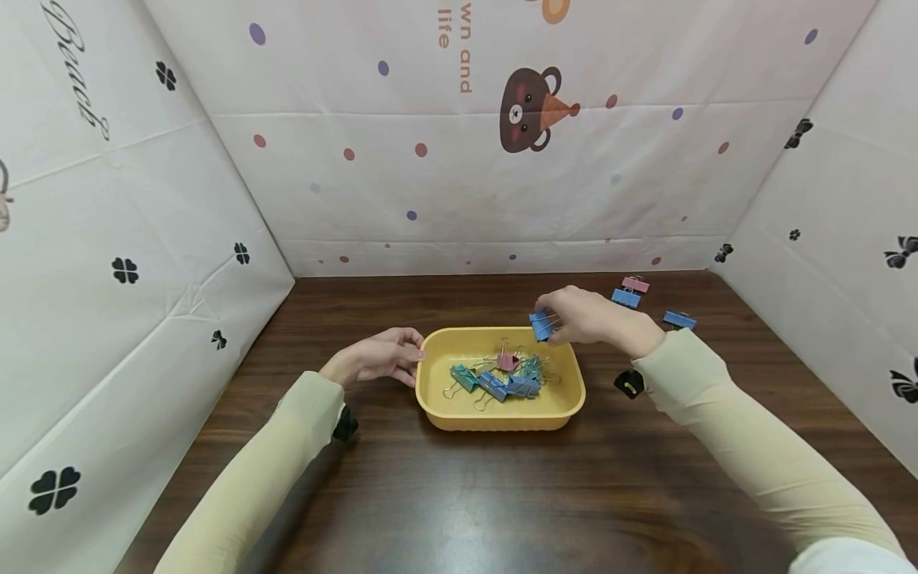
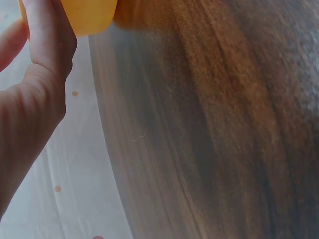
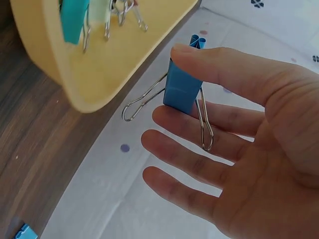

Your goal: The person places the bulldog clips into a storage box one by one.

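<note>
My right hand (image 1: 588, 315) pinches a blue binder clip (image 1: 540, 325) above the back right rim of a yellow tray (image 1: 495, 422). In the right wrist view, thumb and index finger grip that clip's blue body, its two wire handles spread apart, and the other fingers extend below. My left hand (image 1: 378, 356) holds the tray's left rim, thumb and fingers on either side of it. Inside the tray lie several binder clips, among them a teal clip (image 1: 464, 377), a blue clip (image 1: 492, 386) and a pink clip (image 1: 506, 361).
Beyond my right forearm, on the dark wood table (image 1: 459, 494), lie a pink clip (image 1: 635, 284), a blue clip (image 1: 625, 298) and another blue clip (image 1: 679, 320). Patterned white sheets (image 1: 459, 191) border the table at the back and both sides.
</note>
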`<act>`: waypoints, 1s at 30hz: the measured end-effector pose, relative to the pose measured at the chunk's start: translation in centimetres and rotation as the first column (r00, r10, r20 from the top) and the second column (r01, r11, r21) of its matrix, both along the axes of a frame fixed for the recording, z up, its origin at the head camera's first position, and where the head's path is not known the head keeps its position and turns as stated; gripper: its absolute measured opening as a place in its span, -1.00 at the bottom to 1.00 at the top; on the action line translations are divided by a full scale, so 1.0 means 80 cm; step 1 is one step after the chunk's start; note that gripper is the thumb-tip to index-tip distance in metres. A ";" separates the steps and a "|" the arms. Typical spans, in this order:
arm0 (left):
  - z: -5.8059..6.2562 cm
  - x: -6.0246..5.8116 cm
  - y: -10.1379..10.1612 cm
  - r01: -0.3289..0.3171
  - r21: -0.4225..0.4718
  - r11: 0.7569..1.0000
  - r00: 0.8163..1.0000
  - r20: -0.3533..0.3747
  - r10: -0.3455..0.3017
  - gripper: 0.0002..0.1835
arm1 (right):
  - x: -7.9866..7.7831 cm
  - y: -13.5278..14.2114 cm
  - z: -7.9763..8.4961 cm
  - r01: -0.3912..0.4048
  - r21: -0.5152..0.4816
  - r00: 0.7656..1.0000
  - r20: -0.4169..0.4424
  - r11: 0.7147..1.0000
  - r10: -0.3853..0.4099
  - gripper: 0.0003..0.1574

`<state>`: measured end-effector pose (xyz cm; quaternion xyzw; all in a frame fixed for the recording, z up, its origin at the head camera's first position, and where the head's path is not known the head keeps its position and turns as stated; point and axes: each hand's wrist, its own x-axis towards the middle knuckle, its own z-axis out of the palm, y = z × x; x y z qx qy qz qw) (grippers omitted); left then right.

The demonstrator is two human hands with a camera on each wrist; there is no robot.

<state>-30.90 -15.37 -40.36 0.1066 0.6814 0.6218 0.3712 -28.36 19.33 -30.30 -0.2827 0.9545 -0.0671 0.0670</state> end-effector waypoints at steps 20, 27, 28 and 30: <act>0.001 -0.001 -0.001 0.012 0.001 1.000 1.000 -0.010 -0.012 -0.73 | 0.018 -0.035 0.003 -0.135 0.038 0.991 -0.014 0.990 0.136 -0.49; -0.002 -0.002 -0.001 0.007 -0.008 1.000 1.000 -0.006 -0.007 -0.72 | 0.014 -0.025 0.006 -0.089 0.000 0.996 -0.018 0.996 0.089 -0.46; -0.002 -0.002 -0.001 0.006 -0.009 1.000 1.000 -0.005 -0.006 -0.71 | 0.013 -0.021 0.006 -0.075 -0.003 0.997 -0.017 0.997 0.075 -0.46; -0.002 -0.001 -0.001 0.002 -0.011 1.000 1.000 -0.006 -0.002 -0.71 | 0.009 -0.013 0.009 -0.052 -0.011 0.998 -0.020 0.999 0.052 -0.46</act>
